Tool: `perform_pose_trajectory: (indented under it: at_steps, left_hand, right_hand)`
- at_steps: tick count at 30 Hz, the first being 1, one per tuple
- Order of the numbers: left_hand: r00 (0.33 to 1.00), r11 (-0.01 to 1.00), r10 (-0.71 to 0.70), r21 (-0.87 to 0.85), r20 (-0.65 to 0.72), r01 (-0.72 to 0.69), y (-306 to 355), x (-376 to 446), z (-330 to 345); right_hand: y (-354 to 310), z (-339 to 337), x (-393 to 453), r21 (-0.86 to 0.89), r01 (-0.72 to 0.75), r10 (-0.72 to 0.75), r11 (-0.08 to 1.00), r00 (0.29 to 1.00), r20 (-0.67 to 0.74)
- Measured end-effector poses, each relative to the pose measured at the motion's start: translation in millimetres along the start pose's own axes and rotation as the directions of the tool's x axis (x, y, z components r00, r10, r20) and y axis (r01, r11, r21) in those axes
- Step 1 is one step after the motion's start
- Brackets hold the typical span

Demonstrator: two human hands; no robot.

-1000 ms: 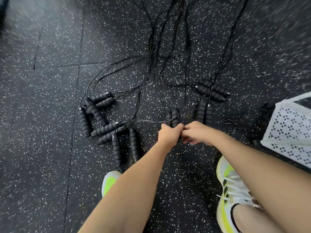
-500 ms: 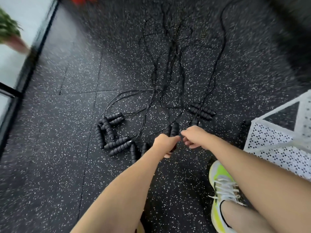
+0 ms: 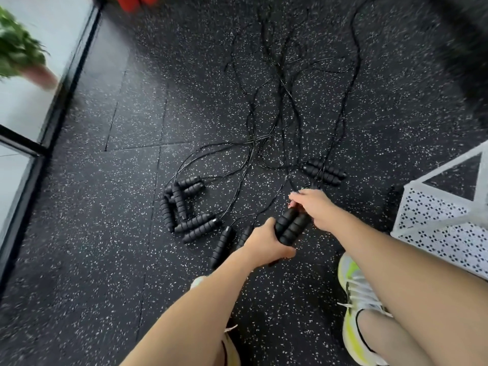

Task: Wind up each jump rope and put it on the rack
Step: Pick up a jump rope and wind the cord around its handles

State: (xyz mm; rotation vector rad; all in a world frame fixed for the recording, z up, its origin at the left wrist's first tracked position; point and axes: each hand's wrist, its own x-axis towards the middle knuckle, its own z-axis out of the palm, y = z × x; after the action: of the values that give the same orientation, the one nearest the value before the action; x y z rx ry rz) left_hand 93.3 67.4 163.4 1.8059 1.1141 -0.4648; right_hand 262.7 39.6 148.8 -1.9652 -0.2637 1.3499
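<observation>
This looks like a gym or fitness studio. The floor (image 3: 111,233) is laid in black rubber tiles flecked with white, the seams between tiles showing as thin straight lines. Several jump ropes (image 3: 274,107) lie spread across it, their black ribbed foam handles (image 3: 190,207) grouped in pairs and their thin cords trailing away. The person wears white and neon-yellow running shoes (image 3: 356,299). A white perforated metal rack (image 3: 443,228) stands at the right. Along the left runs a black-framed glass wall (image 3: 31,143), with a blurred potted plant (image 3: 21,56) beyond it.
</observation>
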Motion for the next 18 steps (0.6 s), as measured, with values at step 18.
perform_pose_trajectory:
  at_steps: [18]
  left_hand:
    - [0.799,0.636,0.58,0.701,-0.158,-0.322,-14.1,-14.2,-21.8]
  right_hand:
    - [-43.9,-25.8,-14.1,-0.225,0.117,-0.119,0.967,0.993,0.002]
